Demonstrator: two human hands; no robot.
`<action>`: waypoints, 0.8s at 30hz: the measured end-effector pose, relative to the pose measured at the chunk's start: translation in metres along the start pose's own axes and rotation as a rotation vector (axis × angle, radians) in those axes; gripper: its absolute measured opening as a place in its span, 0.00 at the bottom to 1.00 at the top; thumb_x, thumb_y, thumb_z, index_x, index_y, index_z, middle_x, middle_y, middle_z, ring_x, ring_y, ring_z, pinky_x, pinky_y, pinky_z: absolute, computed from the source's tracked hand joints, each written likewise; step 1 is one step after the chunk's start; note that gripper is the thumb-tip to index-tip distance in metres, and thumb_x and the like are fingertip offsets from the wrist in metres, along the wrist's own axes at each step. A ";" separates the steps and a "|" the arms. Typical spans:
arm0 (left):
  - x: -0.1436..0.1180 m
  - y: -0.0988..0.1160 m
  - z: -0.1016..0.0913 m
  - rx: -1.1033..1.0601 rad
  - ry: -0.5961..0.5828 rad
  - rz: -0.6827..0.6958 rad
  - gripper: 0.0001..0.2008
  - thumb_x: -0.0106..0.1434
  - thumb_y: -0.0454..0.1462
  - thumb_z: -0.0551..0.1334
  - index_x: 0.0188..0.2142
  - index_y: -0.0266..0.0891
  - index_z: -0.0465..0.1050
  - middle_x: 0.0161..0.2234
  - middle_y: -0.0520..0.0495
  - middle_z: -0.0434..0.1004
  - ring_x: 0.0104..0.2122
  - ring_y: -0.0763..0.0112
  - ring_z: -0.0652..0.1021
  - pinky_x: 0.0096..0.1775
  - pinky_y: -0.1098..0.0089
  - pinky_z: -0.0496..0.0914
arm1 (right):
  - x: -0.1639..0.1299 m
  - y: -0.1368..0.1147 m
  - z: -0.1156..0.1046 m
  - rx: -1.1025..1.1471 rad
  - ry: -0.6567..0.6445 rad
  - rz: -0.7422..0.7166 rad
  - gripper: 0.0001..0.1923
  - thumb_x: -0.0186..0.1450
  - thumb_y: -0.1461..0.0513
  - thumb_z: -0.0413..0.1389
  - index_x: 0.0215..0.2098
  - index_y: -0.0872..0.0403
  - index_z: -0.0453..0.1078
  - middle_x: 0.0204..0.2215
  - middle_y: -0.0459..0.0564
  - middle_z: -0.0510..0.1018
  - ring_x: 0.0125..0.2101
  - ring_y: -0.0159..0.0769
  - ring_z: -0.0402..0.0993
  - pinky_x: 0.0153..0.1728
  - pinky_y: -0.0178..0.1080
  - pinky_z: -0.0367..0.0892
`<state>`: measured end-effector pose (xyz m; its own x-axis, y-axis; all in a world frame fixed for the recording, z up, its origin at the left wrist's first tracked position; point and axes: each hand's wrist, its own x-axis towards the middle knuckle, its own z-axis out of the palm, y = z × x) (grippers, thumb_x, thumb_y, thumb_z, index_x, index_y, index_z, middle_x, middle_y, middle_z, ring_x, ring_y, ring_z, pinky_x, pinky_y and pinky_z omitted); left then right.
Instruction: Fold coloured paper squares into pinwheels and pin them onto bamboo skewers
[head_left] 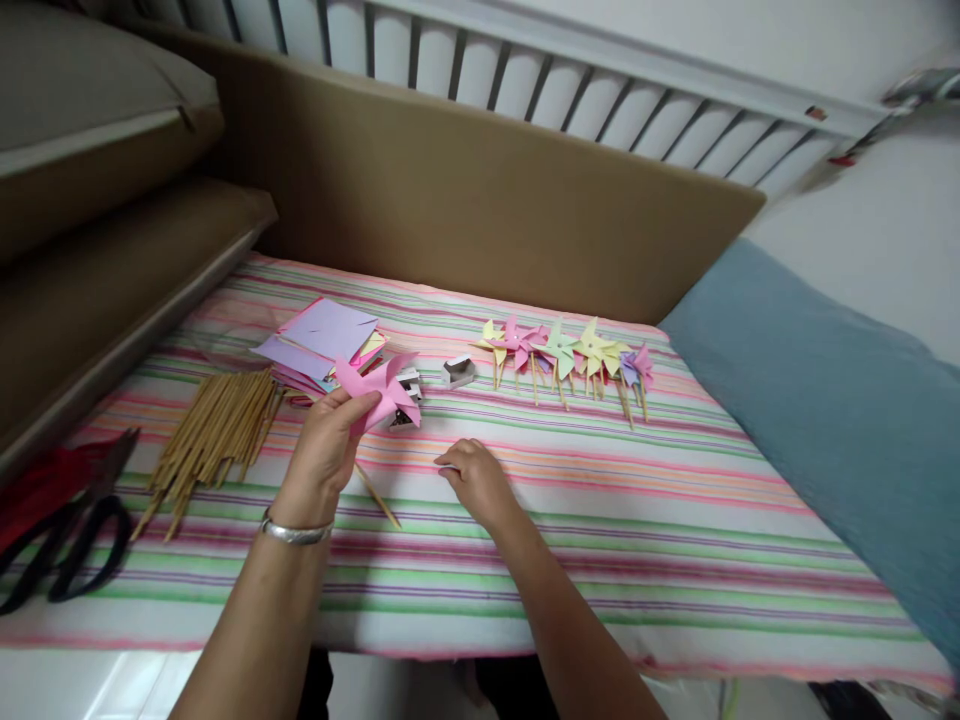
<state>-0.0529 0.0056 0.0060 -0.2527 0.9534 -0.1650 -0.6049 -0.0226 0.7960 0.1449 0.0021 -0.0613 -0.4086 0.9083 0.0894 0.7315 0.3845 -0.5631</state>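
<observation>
While the left hand [330, 440] grips a pink pinwheel [382, 392] above the striped cloth [600, 520] on the desk, the right hand [474, 478] rests loosely curled on the cloth, holding nothing. Sticks [214, 430], paper squares [322, 345], scissors [67, 540] and finished pinwheels [570, 355] lie around, below a brown padded board [465, 200].
</observation>
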 end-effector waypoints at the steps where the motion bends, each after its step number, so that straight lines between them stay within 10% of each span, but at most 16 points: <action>1: 0.000 0.000 0.000 0.002 0.001 -0.006 0.06 0.43 0.31 0.69 0.24 0.35 0.76 0.22 0.51 0.78 0.26 0.74 0.76 0.41 0.69 0.70 | 0.002 0.000 0.001 0.011 0.003 0.014 0.08 0.59 0.69 0.55 0.33 0.53 0.75 0.32 0.51 0.77 0.37 0.38 0.69 0.41 0.40 0.62; 14: -0.006 -0.020 0.014 0.138 -0.038 -0.064 0.07 0.42 0.34 0.70 0.24 0.34 0.77 0.22 0.49 0.78 0.24 0.74 0.74 0.32 0.73 0.66 | -0.002 -0.041 -0.054 0.596 0.306 0.142 0.05 0.59 0.61 0.53 0.32 0.52 0.71 0.29 0.48 0.76 0.32 0.35 0.72 0.35 0.38 0.68; 24: -0.021 -0.040 0.031 0.180 -0.143 -0.028 0.06 0.46 0.35 0.68 0.26 0.36 0.78 0.21 0.51 0.76 0.23 0.74 0.72 0.30 0.72 0.65 | 0.001 -0.053 -0.050 0.628 0.360 0.054 0.05 0.57 0.64 0.56 0.27 0.51 0.74 0.62 0.45 0.55 0.61 0.42 0.50 0.59 0.48 0.47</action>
<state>-0.0005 -0.0038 -0.0043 -0.1205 0.9860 -0.1150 -0.4623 0.0468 0.8855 0.1327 -0.0097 0.0095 -0.0970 0.9628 0.2522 0.2498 0.2688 -0.9302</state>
